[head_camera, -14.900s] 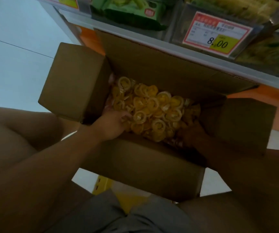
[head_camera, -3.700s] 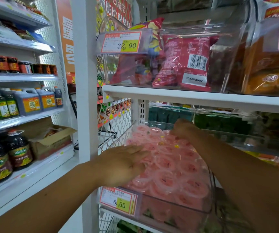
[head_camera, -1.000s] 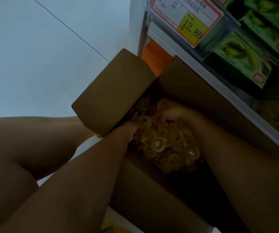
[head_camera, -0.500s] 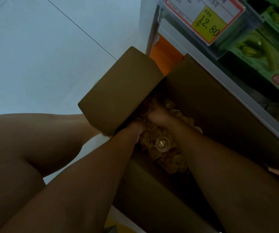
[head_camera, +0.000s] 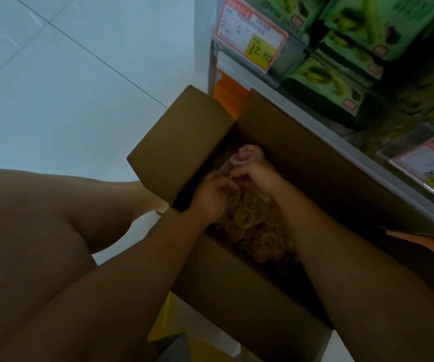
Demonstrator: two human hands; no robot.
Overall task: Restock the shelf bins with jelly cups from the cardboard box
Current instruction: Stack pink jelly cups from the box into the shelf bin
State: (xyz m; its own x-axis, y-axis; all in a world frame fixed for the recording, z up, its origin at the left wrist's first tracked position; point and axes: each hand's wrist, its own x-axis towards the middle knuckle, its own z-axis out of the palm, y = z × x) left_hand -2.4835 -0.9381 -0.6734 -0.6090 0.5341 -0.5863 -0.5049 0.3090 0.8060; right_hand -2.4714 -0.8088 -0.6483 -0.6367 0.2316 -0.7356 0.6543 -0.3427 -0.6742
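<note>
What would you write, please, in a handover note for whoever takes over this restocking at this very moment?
Right hand: fingers curled on pink jelly cups at the far end of the cardboard box.
Left hand: down among the cups beside it; grip unclear.
The box sits on the floor below the green packs, with a heap of yellow jelly cups inside.
Done: cannot tell; no jelly bin is in view.
Left: lift the handful out, carry it to its bin, and repeat.

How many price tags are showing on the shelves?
2. The 12.80 tag hangs at the top, beside the green packets; a blurred tag sits at the right edge. More may be hidden outside the view.
</note>
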